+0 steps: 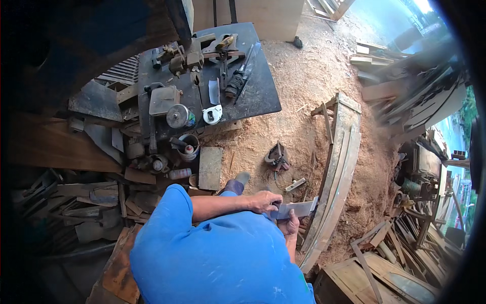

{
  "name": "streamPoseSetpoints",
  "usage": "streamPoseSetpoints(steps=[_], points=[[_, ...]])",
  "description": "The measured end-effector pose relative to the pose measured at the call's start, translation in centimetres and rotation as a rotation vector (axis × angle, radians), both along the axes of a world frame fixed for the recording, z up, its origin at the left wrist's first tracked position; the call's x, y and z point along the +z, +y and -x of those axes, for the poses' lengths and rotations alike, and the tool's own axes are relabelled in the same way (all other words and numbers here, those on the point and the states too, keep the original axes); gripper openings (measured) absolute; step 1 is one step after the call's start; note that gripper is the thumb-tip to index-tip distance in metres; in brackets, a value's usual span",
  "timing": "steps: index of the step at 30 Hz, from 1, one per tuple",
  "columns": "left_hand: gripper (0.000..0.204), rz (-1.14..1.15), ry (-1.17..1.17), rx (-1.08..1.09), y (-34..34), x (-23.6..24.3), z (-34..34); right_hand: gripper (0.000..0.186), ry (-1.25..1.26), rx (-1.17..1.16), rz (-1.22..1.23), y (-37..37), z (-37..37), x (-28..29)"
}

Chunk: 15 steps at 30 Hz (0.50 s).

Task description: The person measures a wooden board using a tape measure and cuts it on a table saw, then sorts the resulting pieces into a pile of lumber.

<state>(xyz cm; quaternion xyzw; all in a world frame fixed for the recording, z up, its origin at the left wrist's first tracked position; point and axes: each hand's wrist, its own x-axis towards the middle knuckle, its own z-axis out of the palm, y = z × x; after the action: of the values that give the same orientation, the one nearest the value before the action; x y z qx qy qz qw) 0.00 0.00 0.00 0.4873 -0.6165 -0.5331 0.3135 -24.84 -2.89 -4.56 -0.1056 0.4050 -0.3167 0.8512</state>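
A flat, pale grey rectangular piece [299,208] with a whiter far end is between my two hands, just above my lap. My left hand [264,201] is closed at its near end, against something dark there. From below, my right hand [289,226] holds the piece with the thumb up along its side. The far end lies close to the edge of a long, narrow wooden bench [329,175]; I cannot tell whether they touch. Thin boards [349,157] rest lengthwise on that bench. The exact kind of the grey piece is unclear.
Ahead, a dark table [263,96] carries tools, a white tape measure [212,115] and a round tin [177,116]. A bucket [188,147] stands beside it. A dark tool [277,158] and a small wooden block [295,184] lie in the shavings. Scrap wood [405,243] lines both sides.
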Motion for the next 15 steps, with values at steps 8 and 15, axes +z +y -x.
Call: streamPoseSetpoints(steps=[8,15], points=[[0.042,-0.149,-0.199,0.648,4.1,-5.7,-8.8,0.039,0.321,-0.124,0.1,0.3,1.5,-3.8],[0.036,-0.297,0.127,0.307,-3.8,2.8,-2.6,0.048,0.375,0.173,0.502,-3.0,1.6,10.5]])
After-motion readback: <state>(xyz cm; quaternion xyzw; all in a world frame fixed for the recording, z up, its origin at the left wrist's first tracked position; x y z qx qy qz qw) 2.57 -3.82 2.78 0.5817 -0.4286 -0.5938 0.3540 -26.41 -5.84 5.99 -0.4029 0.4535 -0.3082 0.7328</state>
